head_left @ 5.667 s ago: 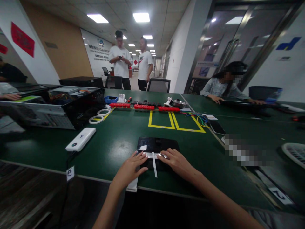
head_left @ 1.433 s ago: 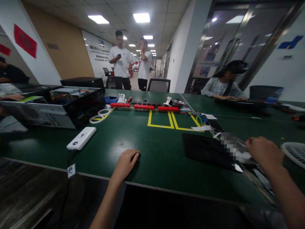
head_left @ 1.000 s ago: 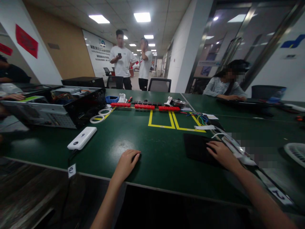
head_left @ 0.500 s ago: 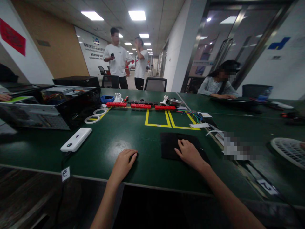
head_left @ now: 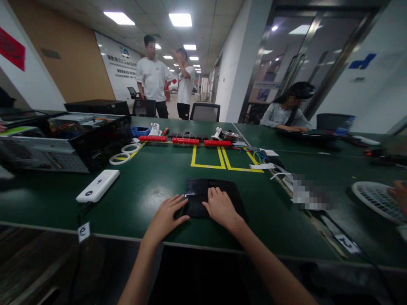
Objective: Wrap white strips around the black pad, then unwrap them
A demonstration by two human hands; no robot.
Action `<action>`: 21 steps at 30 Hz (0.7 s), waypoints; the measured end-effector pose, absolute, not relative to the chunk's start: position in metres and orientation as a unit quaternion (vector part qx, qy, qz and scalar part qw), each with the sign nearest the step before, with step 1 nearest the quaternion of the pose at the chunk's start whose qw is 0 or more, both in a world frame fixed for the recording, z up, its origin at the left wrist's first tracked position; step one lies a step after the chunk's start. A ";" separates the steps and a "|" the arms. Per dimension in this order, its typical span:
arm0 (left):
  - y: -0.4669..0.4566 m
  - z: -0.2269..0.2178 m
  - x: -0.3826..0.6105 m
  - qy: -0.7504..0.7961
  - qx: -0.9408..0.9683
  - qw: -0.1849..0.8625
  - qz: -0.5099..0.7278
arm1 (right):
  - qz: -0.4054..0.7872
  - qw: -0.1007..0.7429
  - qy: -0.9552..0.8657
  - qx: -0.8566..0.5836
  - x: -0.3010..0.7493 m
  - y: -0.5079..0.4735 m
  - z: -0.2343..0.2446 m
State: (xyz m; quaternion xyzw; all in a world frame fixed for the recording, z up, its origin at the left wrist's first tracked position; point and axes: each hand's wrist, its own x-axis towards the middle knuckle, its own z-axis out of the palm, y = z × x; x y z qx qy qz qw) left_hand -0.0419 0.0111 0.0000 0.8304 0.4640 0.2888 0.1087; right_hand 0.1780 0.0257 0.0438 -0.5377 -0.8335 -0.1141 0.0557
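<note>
A flat black pad [head_left: 219,187] lies on the green table [head_left: 152,182] straight in front of me, near the front edge. My right hand [head_left: 220,207] rests flat on the pad, fingers stretched out. My left hand [head_left: 167,214] lies open at the pad's left edge, fingertips touching it. Neither hand holds anything.
A white power bank [head_left: 97,191] lies to the left, an open computer case [head_left: 63,142] behind it, with white tape rolls [head_left: 119,159] beside. Yellow tape rectangles [head_left: 206,159] and red parts strips [head_left: 184,141] sit further back. A white fan [head_left: 377,200] is at right. People stand and sit beyond.
My right hand has slid the black pad from the right side of the table to the middle in front of me. My left hand opened and moved to the pad's left edge.
</note>
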 end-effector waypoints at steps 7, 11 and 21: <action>0.012 -0.001 -0.042 0.469 0.834 0.108 0.271 | -0.141 0.065 -0.854 -0.497 0.172 0.021 0.042; 0.012 -0.002 -0.042 0.471 0.832 0.107 0.272 | -0.141 0.071 -0.857 -0.491 0.170 0.020 0.041; 0.012 0.000 -0.042 0.475 0.829 0.107 0.276 | -0.052 0.116 -0.860 -0.494 0.179 0.028 0.041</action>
